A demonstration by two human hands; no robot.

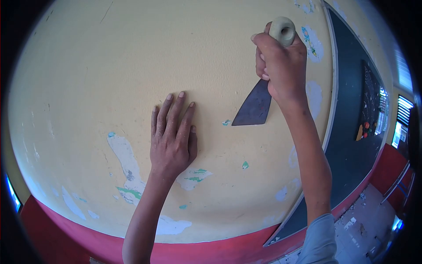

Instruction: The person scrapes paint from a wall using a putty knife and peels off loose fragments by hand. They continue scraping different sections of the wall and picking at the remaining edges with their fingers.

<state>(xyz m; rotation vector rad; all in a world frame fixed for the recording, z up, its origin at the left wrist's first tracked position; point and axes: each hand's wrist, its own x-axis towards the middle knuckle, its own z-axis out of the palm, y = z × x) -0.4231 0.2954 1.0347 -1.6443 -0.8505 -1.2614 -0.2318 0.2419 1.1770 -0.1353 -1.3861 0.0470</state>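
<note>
My left hand (pixel 171 136) lies flat on the yellow painted wall (pixel 132 66), its fingers stretched upward. Higher up and to the right, my right hand (pixel 283 61) is wrapped round the pale handle of a scraper (pixel 255 105). The scraper's wide dark blade points down, its edge at or close to the wall. Just left of the blade's corner is a small chipped spot (pixel 226 122) of white and green. A bare patch (pixel 193 178) with green flecks shows below my left hand. Most of the handle is hidden in my fist.
A long peeled patch (pixel 127 165) runs down the wall at the left. A dark framed board (pixel 351 88) is mounted at the right. Red paint (pixel 211 250) bands the wall's bottom. Debris lies on the tiled floor (pixel 362 224) at the lower right.
</note>
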